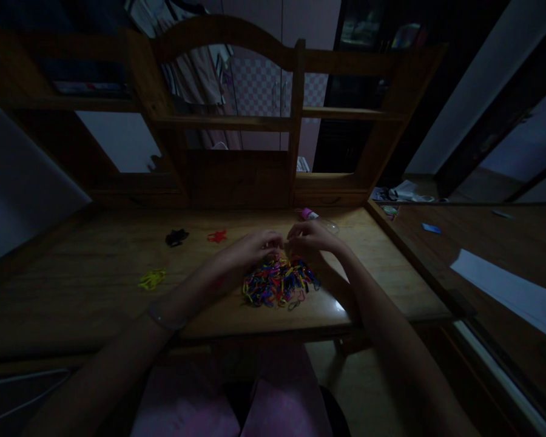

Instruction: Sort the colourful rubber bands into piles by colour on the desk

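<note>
A mixed pile of small coloured loops [277, 284], thin like rubber bands, lies on the wooden desk [200, 303]; their exact kind is hard to make out in the dim light. Over the far edge of this pile my left hand [262, 246] is closed, thumb and fingers pinched together. My right hand [310, 237] is pinched too, its fingertips almost meeting those of the left. What lies between the fingertips is too small and dark to tell. Left of the hands are three single-colour heaps: red loops [217, 236], black loops [177, 237] and yellow loops [152, 279].
A clear bottle with a pink cap [307, 214] lies behind my right hand. A wooden shelf unit [236, 123] rises along the desk's back. At right, a lower brown surface [437, 261] holds white paper [509, 291] and a small blue packet [431, 228].
</note>
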`<state>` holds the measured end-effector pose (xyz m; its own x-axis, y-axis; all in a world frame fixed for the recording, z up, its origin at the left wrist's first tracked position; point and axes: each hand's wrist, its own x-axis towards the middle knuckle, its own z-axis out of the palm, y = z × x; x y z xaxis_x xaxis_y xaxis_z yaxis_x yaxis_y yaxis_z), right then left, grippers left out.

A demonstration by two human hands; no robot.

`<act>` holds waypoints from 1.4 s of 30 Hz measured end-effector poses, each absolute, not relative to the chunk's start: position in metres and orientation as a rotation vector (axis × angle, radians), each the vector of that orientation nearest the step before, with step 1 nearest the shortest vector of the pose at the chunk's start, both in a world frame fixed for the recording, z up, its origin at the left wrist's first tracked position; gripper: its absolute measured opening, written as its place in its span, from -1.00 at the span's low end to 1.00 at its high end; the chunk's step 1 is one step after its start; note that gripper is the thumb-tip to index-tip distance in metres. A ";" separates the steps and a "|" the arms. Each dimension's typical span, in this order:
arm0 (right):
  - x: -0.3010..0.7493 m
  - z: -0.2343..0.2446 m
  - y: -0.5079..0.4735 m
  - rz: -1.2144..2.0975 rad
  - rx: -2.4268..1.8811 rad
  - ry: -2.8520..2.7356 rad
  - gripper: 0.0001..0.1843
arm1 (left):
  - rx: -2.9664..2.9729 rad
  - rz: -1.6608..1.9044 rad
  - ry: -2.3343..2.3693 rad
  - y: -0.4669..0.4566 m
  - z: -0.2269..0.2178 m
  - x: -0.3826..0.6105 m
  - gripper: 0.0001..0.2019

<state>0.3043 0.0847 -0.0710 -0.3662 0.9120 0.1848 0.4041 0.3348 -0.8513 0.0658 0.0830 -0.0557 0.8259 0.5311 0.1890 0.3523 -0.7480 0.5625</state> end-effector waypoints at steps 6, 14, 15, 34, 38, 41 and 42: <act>0.310 -0.069 0.080 0.869 -1.113 -2.262 -0.82 | 2.602 0.400 0.635 0.082 -0.066 0.082 -0.84; 0.304 -0.073 0.077 0.826 -1.144 -2.336 -0.85 | 2.602 0.403 0.704 0.087 -0.077 0.082 -0.90; 0.304 -0.072 0.077 0.831 -1.148 -2.335 -0.85 | 2.586 0.419 0.709 0.087 -0.075 0.080 -0.89; 0.293 -0.077 0.073 0.659 -1.295 -2.329 -0.88 | 1.311 0.833 0.977 0.090 -0.077 0.053 -0.86; 0.288 -0.087 0.078 0.482 -1.370 -2.260 -0.89 | 0.915 0.868 0.836 0.092 -0.080 0.043 -0.96; 0.285 -0.094 0.082 0.333 -1.397 -2.199 -0.86 | 0.764 0.879 0.795 0.094 -0.084 0.041 -0.84; 0.284 -0.096 0.083 0.281 -1.389 -2.194 -0.84 | 0.742 0.875 0.784 0.095 -0.085 0.041 -0.82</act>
<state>0.2842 0.0832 -0.0963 -0.3357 0.8868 0.3177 0.7779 0.4512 -0.4375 0.0406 0.0951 -0.0852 0.4135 0.8665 -0.2796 -0.3726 0.4412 0.8164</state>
